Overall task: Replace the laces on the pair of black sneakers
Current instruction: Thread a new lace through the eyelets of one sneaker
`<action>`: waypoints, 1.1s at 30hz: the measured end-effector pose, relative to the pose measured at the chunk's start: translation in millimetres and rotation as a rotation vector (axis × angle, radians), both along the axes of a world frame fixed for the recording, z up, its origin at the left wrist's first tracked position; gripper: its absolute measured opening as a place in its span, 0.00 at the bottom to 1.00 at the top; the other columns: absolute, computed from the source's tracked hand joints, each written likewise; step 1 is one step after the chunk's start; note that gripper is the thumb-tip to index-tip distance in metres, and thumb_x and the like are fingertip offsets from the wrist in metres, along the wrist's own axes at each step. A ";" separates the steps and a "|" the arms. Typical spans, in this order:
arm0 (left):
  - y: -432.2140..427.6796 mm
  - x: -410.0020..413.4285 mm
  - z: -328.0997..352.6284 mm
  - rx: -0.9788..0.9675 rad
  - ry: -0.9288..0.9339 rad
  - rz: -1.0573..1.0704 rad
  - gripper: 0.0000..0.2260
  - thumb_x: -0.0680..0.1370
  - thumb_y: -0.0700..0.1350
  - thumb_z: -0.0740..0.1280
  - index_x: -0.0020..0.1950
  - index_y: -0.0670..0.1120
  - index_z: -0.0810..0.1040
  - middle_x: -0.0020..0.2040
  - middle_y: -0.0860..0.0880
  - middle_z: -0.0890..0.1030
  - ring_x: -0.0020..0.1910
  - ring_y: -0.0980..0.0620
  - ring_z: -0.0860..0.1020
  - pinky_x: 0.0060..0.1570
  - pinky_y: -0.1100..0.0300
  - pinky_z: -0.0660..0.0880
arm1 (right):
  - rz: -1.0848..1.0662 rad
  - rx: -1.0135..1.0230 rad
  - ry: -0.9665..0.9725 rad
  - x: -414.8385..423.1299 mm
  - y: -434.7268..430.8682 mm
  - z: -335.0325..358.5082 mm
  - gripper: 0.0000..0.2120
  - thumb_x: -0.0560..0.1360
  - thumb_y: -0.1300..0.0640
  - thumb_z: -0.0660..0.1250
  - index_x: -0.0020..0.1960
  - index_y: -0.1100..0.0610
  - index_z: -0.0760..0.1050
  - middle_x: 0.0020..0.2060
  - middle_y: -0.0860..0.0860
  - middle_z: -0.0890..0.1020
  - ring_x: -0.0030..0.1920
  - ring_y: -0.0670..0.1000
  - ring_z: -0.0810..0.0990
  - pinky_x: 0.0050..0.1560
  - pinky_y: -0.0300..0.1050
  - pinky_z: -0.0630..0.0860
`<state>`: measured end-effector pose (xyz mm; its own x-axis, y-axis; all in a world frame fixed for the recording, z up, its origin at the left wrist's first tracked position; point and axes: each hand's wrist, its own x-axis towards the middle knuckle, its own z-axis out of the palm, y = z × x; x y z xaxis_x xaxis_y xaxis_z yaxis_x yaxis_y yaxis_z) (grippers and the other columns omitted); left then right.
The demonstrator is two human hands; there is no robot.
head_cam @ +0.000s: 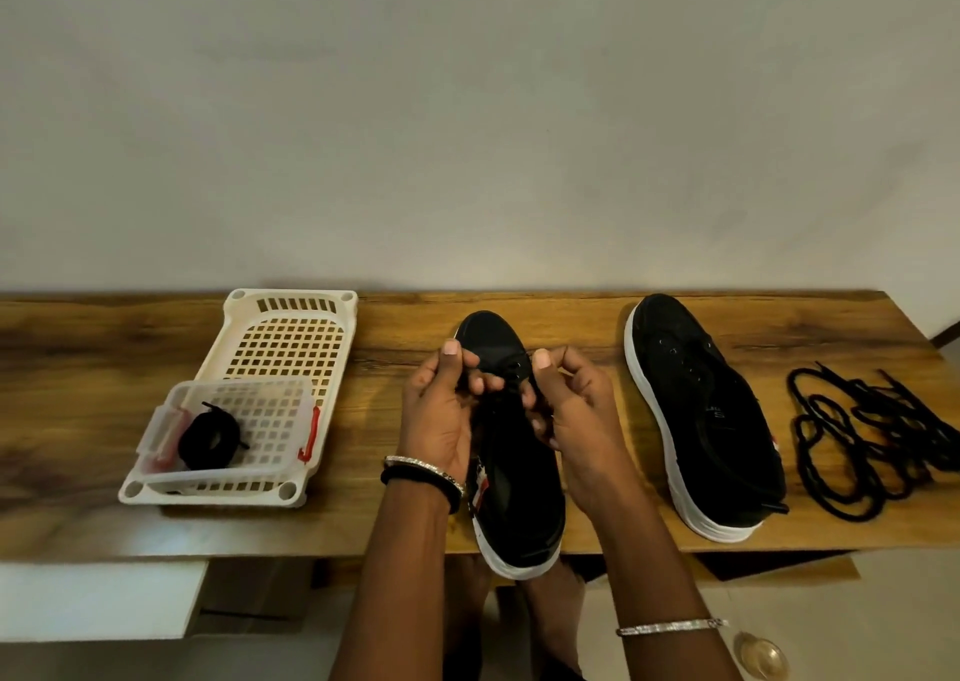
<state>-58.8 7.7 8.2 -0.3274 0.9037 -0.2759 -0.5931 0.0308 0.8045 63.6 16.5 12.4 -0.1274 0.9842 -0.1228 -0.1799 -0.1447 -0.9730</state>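
— Wooden table (363,524), set against a plain grey wall (467,109): what is shown at its middle?

— One black sneaker (519,493) is laid toe towards the wall, its heel past the table's near edge. Work is centred on its front eyelets (519,365).

— How is it gripped?

— A dark lace (470,363) is pinched between the thumb and curled fingers of the left hand (441,420); it is hard to make out against the black upper. The eyelet edge is grasped by the curled fingers of the right hand (576,420). Bangles (423,465) are worn on both wrists.

— And around the sneaker?

— To its right, a second sneaker (711,436) is stood apart from it, eyelets showing; further right, loose laces (872,436) are piled. To its left, a white basket (291,297) is placed, with a clear box (244,387) in it, and a black coil (210,439) is kept in that box.
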 end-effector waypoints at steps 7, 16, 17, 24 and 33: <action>11.9 9.3 -14.6 0.060 0.144 0.056 0.15 0.83 0.46 0.61 0.39 0.42 0.74 0.24 0.53 0.64 0.23 0.57 0.62 0.29 0.59 0.69 | -0.111 -0.031 -0.056 -3.1 6.3 -17.1 0.11 0.83 0.54 0.63 0.46 0.60 0.72 0.29 0.49 0.73 0.26 0.44 0.67 0.24 0.34 0.64; 14.5 16.8 -29.2 0.028 0.276 0.180 0.15 0.84 0.44 0.60 0.39 0.42 0.73 0.24 0.54 0.66 0.23 0.56 0.63 0.26 0.61 0.68 | -0.297 -0.022 -0.118 -7.2 9.9 -43.0 0.12 0.83 0.54 0.64 0.41 0.54 0.72 0.28 0.47 0.75 0.29 0.46 0.70 0.31 0.43 0.68; 13.9 17.3 -29.4 0.026 0.271 0.189 0.14 0.84 0.45 0.60 0.39 0.42 0.73 0.24 0.54 0.67 0.23 0.57 0.63 0.26 0.61 0.68 | -0.309 -0.016 -0.141 -8.0 10.0 -44.9 0.12 0.82 0.52 0.64 0.40 0.52 0.73 0.29 0.47 0.75 0.31 0.46 0.72 0.34 0.46 0.68; 12.9 16.5 -31.4 -0.003 0.298 0.170 0.15 0.84 0.46 0.60 0.39 0.43 0.73 0.23 0.54 0.67 0.23 0.57 0.65 0.28 0.59 0.71 | -0.270 0.033 -0.198 -3.3 12.0 -45.0 0.13 0.82 0.54 0.64 0.38 0.49 0.73 0.30 0.48 0.76 0.32 0.47 0.72 0.35 0.47 0.69; 2.1 -1.9 -12.5 -0.012 0.201 -0.020 0.14 0.82 0.48 0.63 0.41 0.43 0.77 0.27 0.50 0.70 0.29 0.53 0.72 0.44 0.53 0.75 | -0.033 0.031 -0.061 14.1 4.5 -10.2 0.10 0.83 0.56 0.63 0.48 0.61 0.74 0.33 0.53 0.80 0.27 0.46 0.71 0.24 0.38 0.64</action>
